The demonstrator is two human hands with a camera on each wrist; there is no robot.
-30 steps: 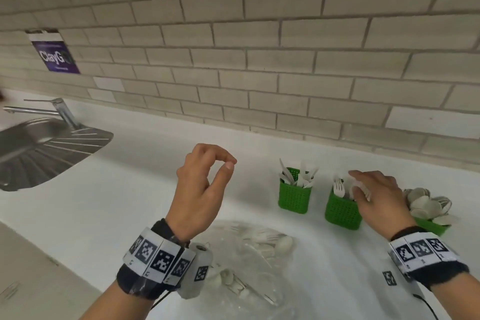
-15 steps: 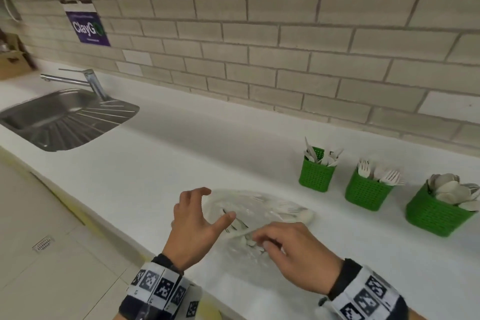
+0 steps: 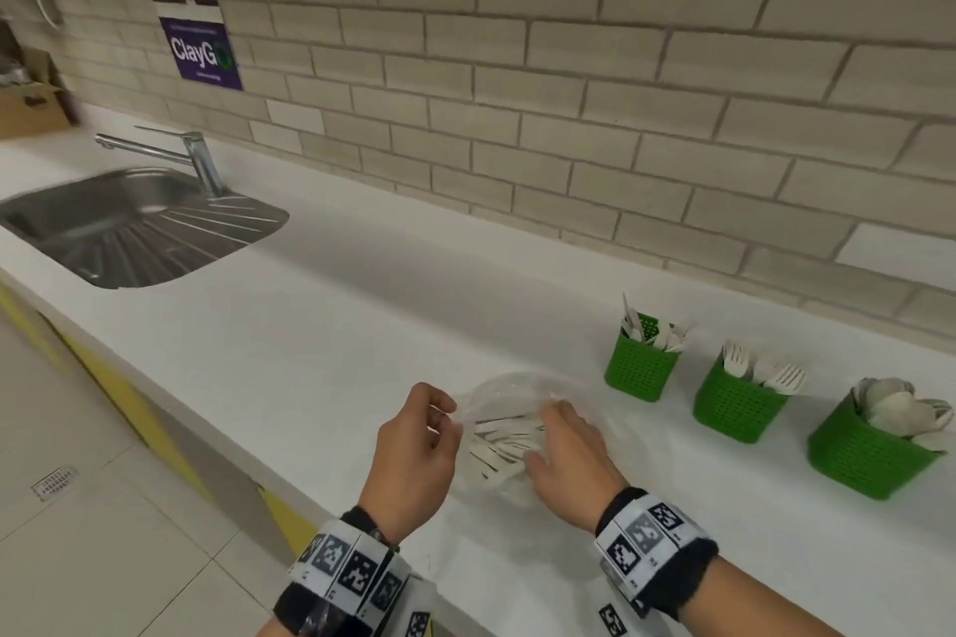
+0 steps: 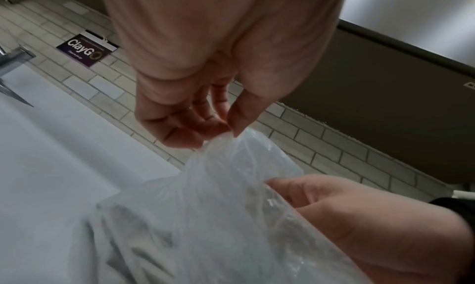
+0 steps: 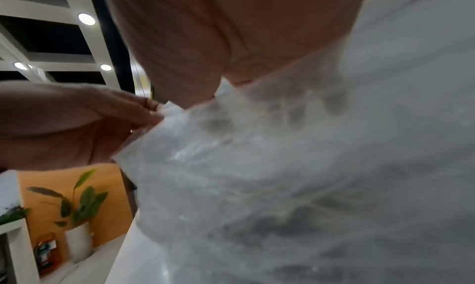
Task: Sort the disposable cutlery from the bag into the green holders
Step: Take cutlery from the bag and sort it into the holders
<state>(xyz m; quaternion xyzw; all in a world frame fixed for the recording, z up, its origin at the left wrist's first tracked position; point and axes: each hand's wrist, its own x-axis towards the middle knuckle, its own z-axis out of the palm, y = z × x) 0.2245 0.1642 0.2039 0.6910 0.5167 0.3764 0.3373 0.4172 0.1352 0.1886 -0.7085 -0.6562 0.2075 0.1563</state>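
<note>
A clear plastic bag (image 3: 517, 391) lies on the white counter (image 3: 320, 326) with white disposable cutlery (image 3: 504, 437) inside. My left hand (image 3: 452, 422) pinches the bag's rim between thumb and fingers and holds the mouth up; the left wrist view shows this pinch on the bag (image 4: 218, 197). My right hand (image 3: 543, 429) reaches into the mouth, its fingers (image 5: 295, 113) blurred behind the plastic over the cutlery. Whether they hold a piece is hidden. To the right stand three green holders: knives (image 3: 640, 370), forks (image 3: 734, 406), spoons (image 3: 864, 455).
A steel sink (image 3: 129, 228) with a tap (image 3: 196, 158) sits at the far left of the counter. The tiled wall (image 3: 569, 93) runs behind the holders. The counter's front edge (image 3: 217, 429) drops to the floor just left of my left wrist.
My right hand has come back from the fork holder to the bag and slid its fingers in. My left hand, spread above the bag before, now pinches the rim.
</note>
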